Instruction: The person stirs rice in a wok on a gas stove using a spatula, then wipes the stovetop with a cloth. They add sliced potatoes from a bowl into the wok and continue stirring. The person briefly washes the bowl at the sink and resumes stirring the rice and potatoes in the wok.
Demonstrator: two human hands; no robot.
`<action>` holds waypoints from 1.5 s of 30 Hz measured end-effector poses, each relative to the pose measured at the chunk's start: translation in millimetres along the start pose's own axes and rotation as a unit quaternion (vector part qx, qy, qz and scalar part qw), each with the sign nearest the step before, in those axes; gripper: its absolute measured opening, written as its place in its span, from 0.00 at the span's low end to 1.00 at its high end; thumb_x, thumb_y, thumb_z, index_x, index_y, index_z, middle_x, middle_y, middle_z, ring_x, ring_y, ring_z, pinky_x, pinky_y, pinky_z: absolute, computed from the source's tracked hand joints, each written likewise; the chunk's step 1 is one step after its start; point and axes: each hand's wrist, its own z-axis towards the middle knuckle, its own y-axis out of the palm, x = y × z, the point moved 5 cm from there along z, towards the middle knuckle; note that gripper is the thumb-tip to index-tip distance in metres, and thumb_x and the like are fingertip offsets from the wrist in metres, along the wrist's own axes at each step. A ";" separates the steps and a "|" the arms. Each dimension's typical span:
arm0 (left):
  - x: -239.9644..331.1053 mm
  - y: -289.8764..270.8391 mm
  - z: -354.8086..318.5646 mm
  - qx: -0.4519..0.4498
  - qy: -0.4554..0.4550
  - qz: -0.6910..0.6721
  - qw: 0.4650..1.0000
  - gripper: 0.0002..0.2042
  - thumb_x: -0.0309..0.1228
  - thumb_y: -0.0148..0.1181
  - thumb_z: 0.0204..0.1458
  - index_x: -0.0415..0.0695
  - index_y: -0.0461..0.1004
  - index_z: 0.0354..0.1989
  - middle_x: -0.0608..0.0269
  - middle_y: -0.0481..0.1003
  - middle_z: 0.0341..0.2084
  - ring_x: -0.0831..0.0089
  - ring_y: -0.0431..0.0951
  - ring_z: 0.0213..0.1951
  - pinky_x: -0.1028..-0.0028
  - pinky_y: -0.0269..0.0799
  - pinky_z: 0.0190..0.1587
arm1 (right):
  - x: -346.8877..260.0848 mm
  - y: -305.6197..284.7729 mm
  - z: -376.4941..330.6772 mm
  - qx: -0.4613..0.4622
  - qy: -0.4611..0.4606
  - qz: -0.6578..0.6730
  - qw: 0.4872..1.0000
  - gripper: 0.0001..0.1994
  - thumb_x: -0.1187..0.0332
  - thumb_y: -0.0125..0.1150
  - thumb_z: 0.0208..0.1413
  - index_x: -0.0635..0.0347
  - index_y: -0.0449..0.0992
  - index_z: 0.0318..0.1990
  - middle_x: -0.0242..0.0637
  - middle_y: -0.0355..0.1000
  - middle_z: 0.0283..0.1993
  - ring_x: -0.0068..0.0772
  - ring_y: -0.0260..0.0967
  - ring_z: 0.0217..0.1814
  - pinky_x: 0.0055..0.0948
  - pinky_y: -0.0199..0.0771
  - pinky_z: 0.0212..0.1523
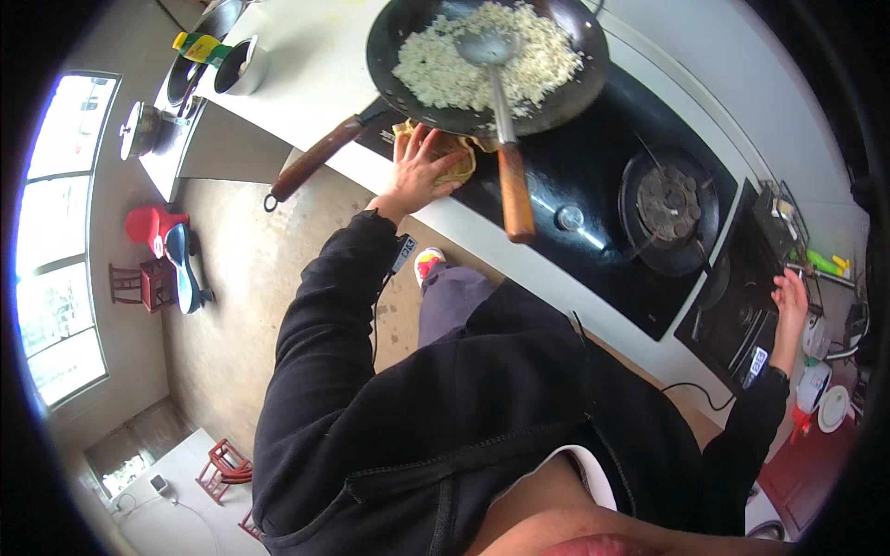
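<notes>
Head view: left hand (417, 173) on bunched cloth (462, 165), wok handle (320, 159) pointing lower left.

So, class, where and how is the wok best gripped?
Probably around its wooden handle, with the left hand coming in from the person's left: the handle is long and juts from the wok past the edge of the counter, clear of the rice.

left arm (326, 296) reaches forward, left hand (417, 176) palm down with fingers (427, 145) spread; right arm (753, 417) stretches out sideways, right hand (791, 301) loosely curled.
</notes>
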 end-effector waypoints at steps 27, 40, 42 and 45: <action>-439.1 -6.0 -68.9 0.115 -0.287 0.019 0.951 0.32 0.46 0.59 0.47 0.48 0.66 0.62 0.39 0.54 0.66 0.41 0.49 0.68 0.47 0.41 0.69 | 2.1 242.9 -359.2 0.191 0.109 -0.035 0.975 0.07 0.69 0.58 0.61 0.56 0.76 0.45 0.29 0.74 0.33 0.19 0.69 0.31 0.21 0.68 0.28; -478.3 24.9 98.6 0.105 -0.167 0.043 0.979 0.32 0.47 0.54 0.50 0.44 0.63 0.63 0.37 0.57 0.63 0.43 0.55 0.64 0.47 0.47 0.65 | 59.6 422.1 -567.8 0.319 0.366 0.068 0.872 0.07 0.69 0.59 0.58 0.56 0.75 0.43 0.36 0.75 0.30 0.21 0.67 0.20 0.20 0.68 0.18; -486.2 26.7 145.0 0.107 -0.141 0.050 0.983 0.34 0.48 0.55 0.49 0.43 0.63 0.63 0.35 0.58 0.63 0.41 0.55 0.64 0.46 0.48 0.64 | 42.9 462.5 -582.3 0.325 0.379 0.091 0.861 0.07 0.70 0.60 0.57 0.57 0.75 0.43 0.38 0.75 0.30 0.21 0.67 0.20 0.21 0.68 0.18; -500.9 32.2 211.9 0.092 -0.175 0.013 0.980 0.32 0.48 0.50 0.51 0.44 0.63 0.64 0.33 0.56 0.65 0.38 0.51 0.67 0.42 0.45 0.65 | 5.7 534.1 -586.2 0.318 0.401 0.111 0.852 0.08 0.72 0.59 0.56 0.59 0.74 0.43 0.38 0.75 0.31 0.23 0.68 0.22 0.23 0.68 0.19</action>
